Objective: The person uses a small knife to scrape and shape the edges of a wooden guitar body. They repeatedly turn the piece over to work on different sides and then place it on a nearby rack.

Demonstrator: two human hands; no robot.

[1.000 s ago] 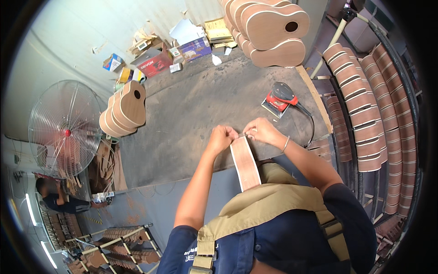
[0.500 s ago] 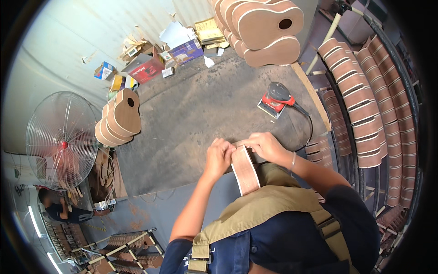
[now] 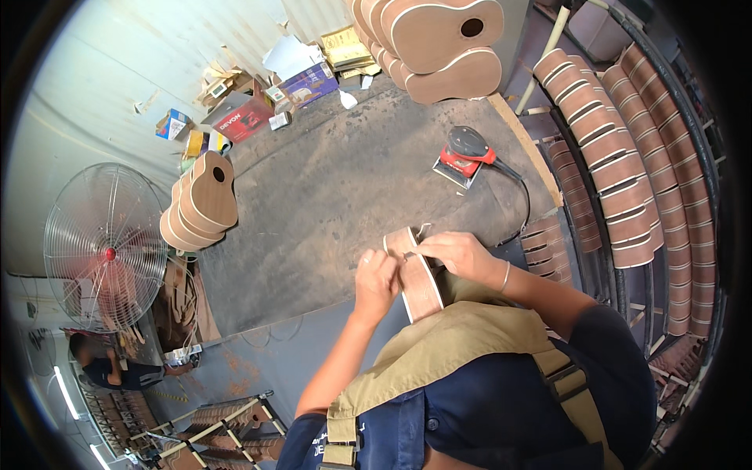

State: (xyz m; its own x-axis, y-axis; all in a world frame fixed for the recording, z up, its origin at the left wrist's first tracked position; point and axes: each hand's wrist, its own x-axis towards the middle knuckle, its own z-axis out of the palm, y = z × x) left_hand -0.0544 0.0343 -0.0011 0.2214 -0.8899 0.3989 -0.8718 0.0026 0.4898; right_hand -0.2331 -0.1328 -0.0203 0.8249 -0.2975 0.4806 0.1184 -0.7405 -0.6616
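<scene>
A narrow reddish wooden piece (image 3: 421, 291) with pale edging runs from the apron toward the workbench, its curved far end showing beyond my fingers. My left hand (image 3: 377, 276) is closed at the piece's left edge, fingers bent against it. My right hand (image 3: 459, 255) pinches at its right edge, across from the left. A small thin, pale bit sticks up near the far end; I cannot make out what it is. On the bench beyond my hands lies a red-and-black sander (image 3: 466, 150) with its cord.
Small guitar bodies stand stacked at the back (image 3: 439, 31) and left (image 3: 207, 196). Boxes (image 3: 305, 82) line the wall. Racks of curved wooden pieces (image 3: 587, 157) flank the right. A large fan (image 3: 94, 235) is left; a co-worker (image 3: 110, 364) is beyond it.
The piece's far end now shows beyond my fingers, where earlier my hands were at its end. Both hands have moved lower in the view, and the bench and surroundings have shifted with the camera.
</scene>
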